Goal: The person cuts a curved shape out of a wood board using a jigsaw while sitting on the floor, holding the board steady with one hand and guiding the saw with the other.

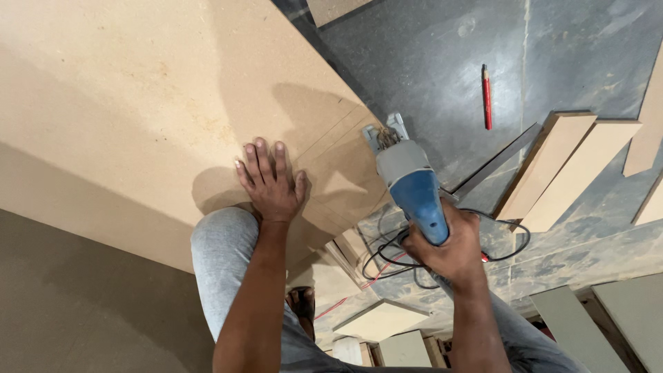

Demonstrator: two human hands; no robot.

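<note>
Near the right edge of the fibreboard sheet (138, 90), the left hand (271, 181) lies flat with fingers spread, while the right hand (449, 250) grips closed the blue power cutter (409, 183) at that edge.

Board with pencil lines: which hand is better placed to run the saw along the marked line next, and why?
Right. The right hand already grips the blue saw, its blade end at the board edge by the lines. The left hand lies flat on the board, steadying it.
</note>
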